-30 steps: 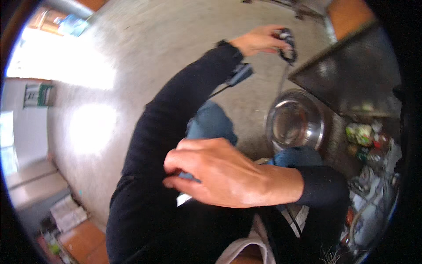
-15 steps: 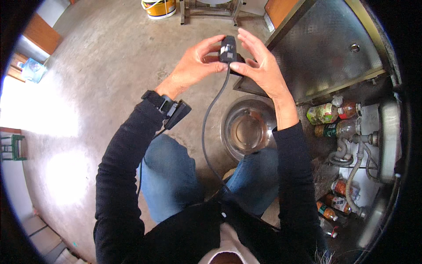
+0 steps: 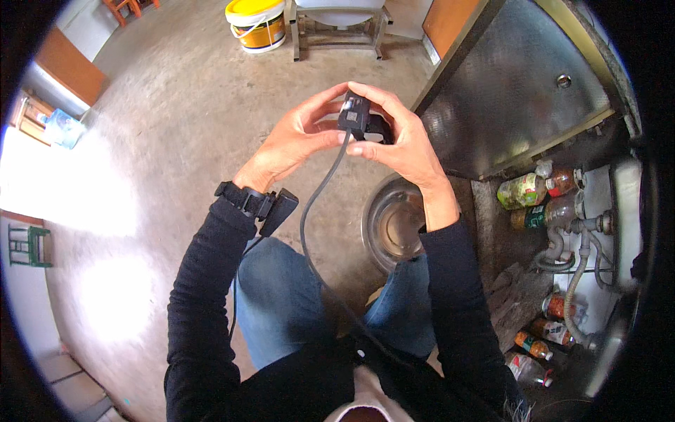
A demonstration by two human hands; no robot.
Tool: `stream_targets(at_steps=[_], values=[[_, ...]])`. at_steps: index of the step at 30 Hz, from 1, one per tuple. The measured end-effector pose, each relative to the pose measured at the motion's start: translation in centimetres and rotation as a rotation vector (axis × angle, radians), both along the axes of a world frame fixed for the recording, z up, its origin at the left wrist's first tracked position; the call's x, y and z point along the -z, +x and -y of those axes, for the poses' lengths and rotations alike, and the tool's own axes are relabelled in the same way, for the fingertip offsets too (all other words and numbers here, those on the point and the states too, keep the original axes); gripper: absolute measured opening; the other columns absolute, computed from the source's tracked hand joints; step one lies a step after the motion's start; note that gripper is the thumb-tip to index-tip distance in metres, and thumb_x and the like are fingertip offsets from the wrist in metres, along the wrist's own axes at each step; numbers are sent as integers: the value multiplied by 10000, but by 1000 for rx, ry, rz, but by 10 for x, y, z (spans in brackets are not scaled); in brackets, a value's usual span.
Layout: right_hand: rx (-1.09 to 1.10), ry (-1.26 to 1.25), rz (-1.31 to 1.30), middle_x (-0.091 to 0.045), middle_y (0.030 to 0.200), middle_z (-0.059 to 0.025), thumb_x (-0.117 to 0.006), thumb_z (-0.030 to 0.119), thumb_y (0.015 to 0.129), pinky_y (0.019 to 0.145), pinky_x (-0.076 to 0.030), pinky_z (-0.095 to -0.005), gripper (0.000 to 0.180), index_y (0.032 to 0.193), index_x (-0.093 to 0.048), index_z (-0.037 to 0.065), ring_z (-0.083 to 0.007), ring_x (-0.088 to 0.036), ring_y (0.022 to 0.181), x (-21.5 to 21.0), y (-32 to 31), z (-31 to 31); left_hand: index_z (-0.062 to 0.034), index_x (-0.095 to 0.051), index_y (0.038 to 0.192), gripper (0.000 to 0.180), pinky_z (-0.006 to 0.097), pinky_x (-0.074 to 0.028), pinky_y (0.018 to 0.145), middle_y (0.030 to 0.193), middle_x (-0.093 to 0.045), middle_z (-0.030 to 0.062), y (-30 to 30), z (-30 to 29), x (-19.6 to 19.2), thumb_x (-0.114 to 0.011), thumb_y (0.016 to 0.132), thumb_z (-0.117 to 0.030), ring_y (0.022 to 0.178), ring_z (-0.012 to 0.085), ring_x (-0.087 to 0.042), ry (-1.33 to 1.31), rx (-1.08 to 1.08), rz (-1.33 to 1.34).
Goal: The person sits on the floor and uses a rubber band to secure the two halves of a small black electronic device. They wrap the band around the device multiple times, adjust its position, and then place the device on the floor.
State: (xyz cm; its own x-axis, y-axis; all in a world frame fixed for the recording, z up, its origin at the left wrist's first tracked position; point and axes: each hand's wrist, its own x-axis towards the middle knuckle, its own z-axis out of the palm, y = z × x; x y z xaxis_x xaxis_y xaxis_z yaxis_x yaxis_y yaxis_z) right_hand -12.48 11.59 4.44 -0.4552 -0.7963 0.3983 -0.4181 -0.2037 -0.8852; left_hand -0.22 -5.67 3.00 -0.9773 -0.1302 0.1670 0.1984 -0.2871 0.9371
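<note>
Both my hands hold a small black box-shaped device [image 3: 354, 112] with a cable between them. My left hand [image 3: 287, 144] curls round its left side, thumb at the lower edge. On the other side, my right hand [image 3: 406, 146] has its fingertips at the top and its thumb below. A rounded black part [image 3: 380, 129] sits beside the box, partly hidden by my right palm. From the device a dark cable [image 3: 304, 224] loops down to my torso. Another black device [image 3: 278, 211] is strapped to my left wrist, with its own cable.
A steel basin [image 3: 376, 224] stands on the floor by my right knee. To the right are a metal cabinet door [image 3: 520, 84], several bottles [image 3: 522, 191] and grey drain pipes [image 3: 582, 260]. Ahead are a yellow bucket [image 3: 259, 32] and a metal-legged stand [image 3: 337, 49].
My hands have moved slightly down and nearer with the device, which is now tilted. My right fingers, raised apart before, have closed in over its top. The view has shifted, showing more floor ahead.
</note>
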Motion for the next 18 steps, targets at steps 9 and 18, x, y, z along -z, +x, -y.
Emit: stream_targets(at_steps=[9, 18], values=[[21, -297, -21, -682, 1055, -61, -890, 262, 678, 844, -521, -283, 554, 1161, -693, 74, -133, -637, 932, -1, -11, 11, 1, -436, 1428, 556, 311, -385, 1097, 1366, -528, 149, -4, 6, 5, -621, 919, -120, 1289, 206, -488, -41, 71, -183], [-29, -226, 248, -659, 889, -33, -750, 50, 830, 628, -482, -211, 429, 1227, -597, -11, -80, -606, 722, -7, -65, 26, -12, -612, 1221, 336, 279, -504, 943, 1117, -670, 160, 25, -50, -76, -608, 963, -227, 1045, 204, -656, -701, -810, -268]])
